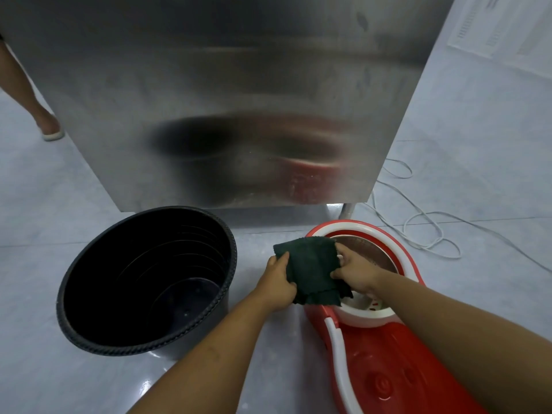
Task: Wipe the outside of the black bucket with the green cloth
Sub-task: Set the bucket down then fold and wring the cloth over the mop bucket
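The black bucket (pixel 74 306) stands upright and empty on the grey floor at the left, its ribbed rim facing me. A dark green cloth (pixel 310 267) is spread between both hands, to the right of the bucket and apart from it. My left hand (pixel 276 285) grips the cloth's left edge. My right hand (pixel 357 270) pinches its right edge, above the round white rim of the mop bucket.
A red and white spin mop bucket (pixel 385 363) with a white handle sits at the lower right. Behind both buckets stands a tall stainless steel cabinet (pixel 233 94). White cable (pixel 424 228) loops on the floor at the right. Another person's leg and foot (pixel 44 121) are at the far left.
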